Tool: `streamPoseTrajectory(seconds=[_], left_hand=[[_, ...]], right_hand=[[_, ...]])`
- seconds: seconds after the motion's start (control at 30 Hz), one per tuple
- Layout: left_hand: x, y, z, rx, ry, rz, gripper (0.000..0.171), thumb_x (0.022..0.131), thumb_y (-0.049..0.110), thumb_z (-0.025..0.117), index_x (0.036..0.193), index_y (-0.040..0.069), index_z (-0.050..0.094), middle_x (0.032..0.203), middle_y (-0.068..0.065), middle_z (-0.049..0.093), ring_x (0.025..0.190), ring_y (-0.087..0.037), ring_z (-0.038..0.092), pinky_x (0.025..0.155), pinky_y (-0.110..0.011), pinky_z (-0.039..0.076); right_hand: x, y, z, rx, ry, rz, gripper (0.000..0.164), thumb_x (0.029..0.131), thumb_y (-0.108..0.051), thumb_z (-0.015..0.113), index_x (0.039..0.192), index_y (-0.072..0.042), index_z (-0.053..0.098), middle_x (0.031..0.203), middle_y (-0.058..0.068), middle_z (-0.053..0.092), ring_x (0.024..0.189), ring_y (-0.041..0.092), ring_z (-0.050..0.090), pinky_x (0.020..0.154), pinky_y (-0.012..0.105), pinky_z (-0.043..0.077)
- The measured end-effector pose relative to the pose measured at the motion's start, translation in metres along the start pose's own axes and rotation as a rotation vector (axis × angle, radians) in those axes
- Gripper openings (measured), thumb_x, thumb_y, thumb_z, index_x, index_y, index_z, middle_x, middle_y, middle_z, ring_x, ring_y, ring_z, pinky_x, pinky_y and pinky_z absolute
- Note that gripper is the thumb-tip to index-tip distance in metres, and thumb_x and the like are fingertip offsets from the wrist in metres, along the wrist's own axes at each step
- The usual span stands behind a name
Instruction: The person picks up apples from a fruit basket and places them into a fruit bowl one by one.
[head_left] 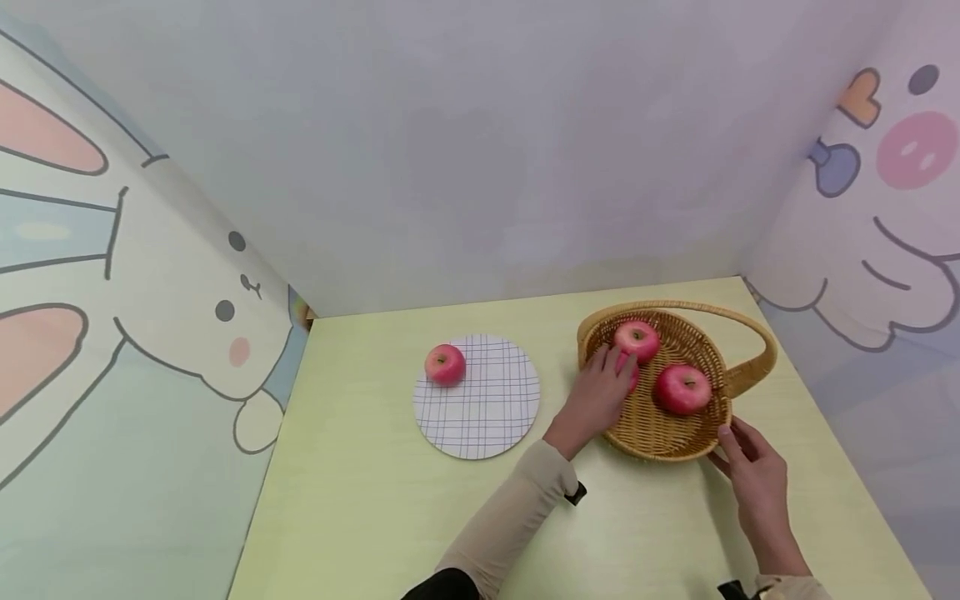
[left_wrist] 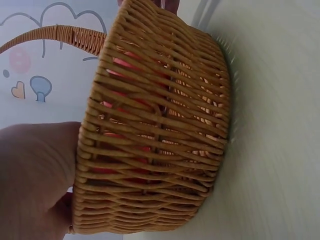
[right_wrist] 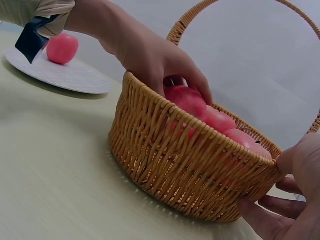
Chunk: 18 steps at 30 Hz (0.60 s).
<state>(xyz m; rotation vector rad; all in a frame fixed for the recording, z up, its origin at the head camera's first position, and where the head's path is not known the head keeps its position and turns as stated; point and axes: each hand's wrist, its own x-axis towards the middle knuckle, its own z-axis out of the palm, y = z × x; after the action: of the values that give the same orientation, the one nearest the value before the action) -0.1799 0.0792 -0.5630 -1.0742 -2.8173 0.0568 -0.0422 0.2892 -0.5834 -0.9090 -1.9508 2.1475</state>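
Observation:
A round wicker basket with a tall arched handle stands on the right of the table in the head view. My left hand reaches over its left rim and grips a red apple, mostly covered by the fingers in the head view. Two more apples sit in the basket, one at the back and one to the right. At the near right side, my right hand holds the basket, thumb at the rim and fingers against the wicker wall.
Left of the basket lies a round white plate with a grid pattern. One apple rests near its upper left edge. Walls with cartoon animals border the pale yellow table at the back and sides.

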Motion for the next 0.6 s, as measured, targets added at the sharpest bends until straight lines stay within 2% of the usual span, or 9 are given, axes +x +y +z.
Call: streamPoseTrajectory(seconds=[0.27, 0.47, 0.6], left_hand=[[0.005, 0.0014, 0.0011, 0.016, -0.026, -0.013, 0.066, 0.099, 0.024, 0.067, 0.159, 0.019, 0.038, 0.16, -0.011, 0.045, 0.148, -0.03, 0.048, 0.122, -0.035, 0.042], [0.0057, 0.0007, -0.0008, 0.02, -0.032, -0.009, 0.061, 0.103, 0.023, 0.061, 0.16, 0.02, 0.037, 0.161, -0.011, 0.046, 0.146, -0.029, 0.05, 0.12, -0.035, 0.044], [0.0055, -0.0012, -0.0011, 0.009, -0.026, -0.001, 0.061, 0.105, 0.028, 0.061, 0.16, 0.02, 0.037, 0.161, -0.01, 0.047, 0.145, -0.029, 0.051, 0.118, -0.035, 0.046]], right_hand=[[0.0001, 0.0013, -0.0006, 0.015, 0.008, -0.002, 0.062, 0.105, -0.024, 0.062, 0.158, 0.0, 0.041, 0.112, -0.019, 0.06, 0.095, -0.013, 0.064, 0.072, 0.014, 0.06], [-0.001, -0.0004, 0.0017, 0.027, 0.018, 0.001, 0.059, 0.105, -0.021, 0.061, 0.157, -0.001, 0.042, 0.111, -0.019, 0.06, 0.093, -0.013, 0.064, 0.071, 0.013, 0.06], [-0.0013, -0.0017, 0.0026, 0.026, 0.018, 0.006, 0.059, 0.105, -0.021, 0.061, 0.157, -0.001, 0.042, 0.111, -0.018, 0.06, 0.092, -0.013, 0.064, 0.071, 0.014, 0.06]])
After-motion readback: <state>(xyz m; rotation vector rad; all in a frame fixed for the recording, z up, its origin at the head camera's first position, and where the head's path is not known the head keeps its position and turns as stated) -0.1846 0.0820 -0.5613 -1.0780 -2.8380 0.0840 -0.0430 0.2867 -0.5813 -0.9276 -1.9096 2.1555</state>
